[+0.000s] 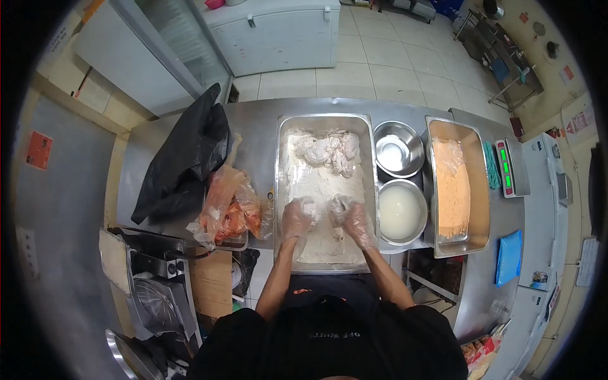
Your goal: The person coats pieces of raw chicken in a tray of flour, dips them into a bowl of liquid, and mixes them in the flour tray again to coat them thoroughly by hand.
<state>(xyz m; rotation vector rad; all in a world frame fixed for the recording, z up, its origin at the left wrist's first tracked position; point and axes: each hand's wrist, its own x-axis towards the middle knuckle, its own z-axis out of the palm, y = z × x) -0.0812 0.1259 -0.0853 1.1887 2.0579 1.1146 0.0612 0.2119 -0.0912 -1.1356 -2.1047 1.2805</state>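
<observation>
A deep steel tray (277, 183) of white flour (323, 183) lies before me, with several flour-coated lumps, apparently meat pieces (326, 150), at its far end. My left hand (297, 218), in a clear plastic glove, is in the tray's near left part, its fingers curled and white with flour. Opposite it, near the right wall, my gloved right hand (353, 223) is also closed, the fingers caked in flour. Whatever either hand grips is hidden by flour and glove. The hands are apart, with loose flour between them.
Right of the tray stand an empty steel bowl (397, 149), a bowl of whitish liquid (402, 212), a deep pan of orange powder (453, 190) and a digital scale (512, 168). On the left lie a plastic bag of reddish meat (234, 209) and a black bag (183, 158).
</observation>
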